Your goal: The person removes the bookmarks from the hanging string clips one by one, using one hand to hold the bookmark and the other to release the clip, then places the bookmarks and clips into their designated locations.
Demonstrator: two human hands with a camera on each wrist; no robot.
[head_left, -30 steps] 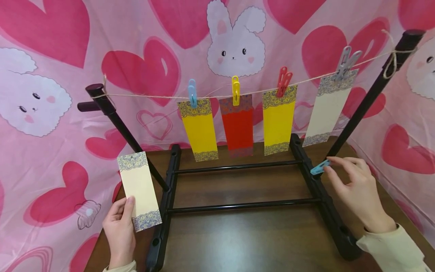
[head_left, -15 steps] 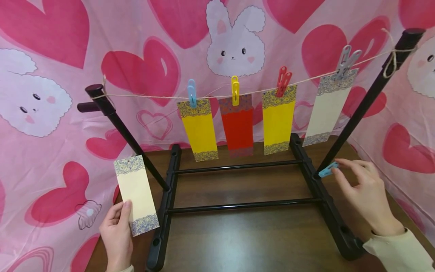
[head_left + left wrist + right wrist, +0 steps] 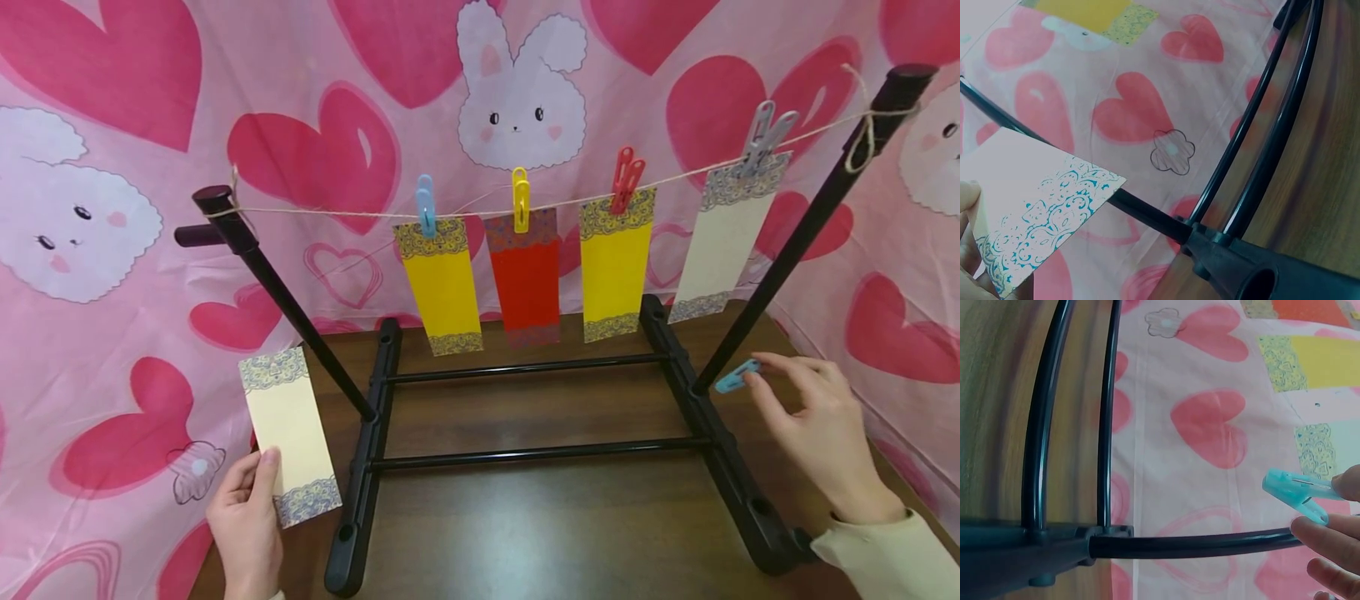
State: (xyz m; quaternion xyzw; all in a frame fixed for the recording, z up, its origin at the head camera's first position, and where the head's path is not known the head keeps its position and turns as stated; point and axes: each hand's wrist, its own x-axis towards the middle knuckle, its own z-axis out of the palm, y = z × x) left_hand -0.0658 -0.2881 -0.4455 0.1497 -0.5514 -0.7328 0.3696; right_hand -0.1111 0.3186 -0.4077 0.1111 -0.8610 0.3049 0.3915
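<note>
A black rack (image 3: pixel 540 452) spans the surface (image 3: pixel 540 533), its string (image 3: pixel 330 213) above. Left of it, below the string, the left hand (image 3: pixel 246 521) pinches a cream card (image 3: pixel 294 425), long axis near upright; well apart, beyond the right post (image 3: pixel 792 250), the right hand (image 3: pixel 821 429) pinches a blue clip (image 3: pixel 736 377), both farther out than a second ago.

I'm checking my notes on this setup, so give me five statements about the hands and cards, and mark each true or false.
1. The left hand holds a cream card. True.
2. The right hand is empty. False: it pinches a light-blue clothespin.
3. The red card hangs between two yellow cards. True.
4. Six cards hang from the string. False: four hang there.
5. A yellow clothespin is clipped at the red card's top. True.
</note>
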